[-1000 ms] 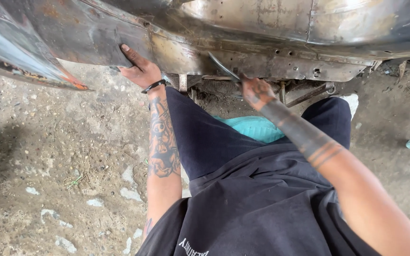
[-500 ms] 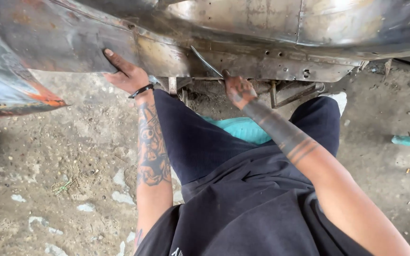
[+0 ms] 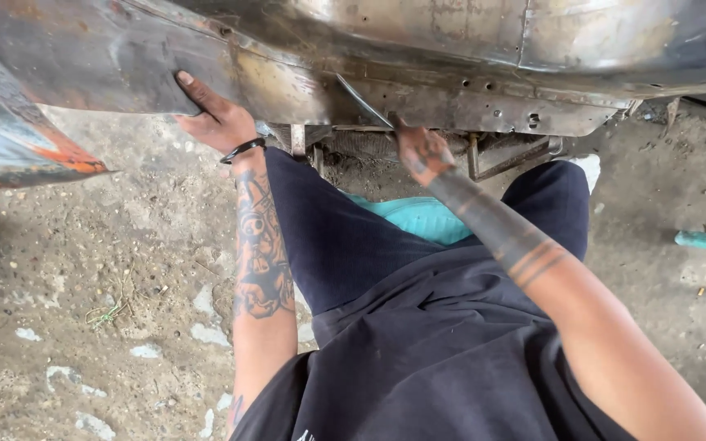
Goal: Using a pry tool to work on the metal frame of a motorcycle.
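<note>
Two hands work at a bare metal car body (image 3: 451,49) above a dirt floor (image 3: 100,278). The left hand (image 3: 218,118) presses flat, fingers spread, against the lower panel. The right hand (image 3: 422,151) is closed around a thin metal rod (image 3: 363,100) poked up at the panel's bottom edge.

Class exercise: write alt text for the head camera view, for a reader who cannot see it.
A seated person presses the left hand flat against a worn metal panel, while the right hand holds a thin tool at its lower edge. Dirt ground lies below.
</note>
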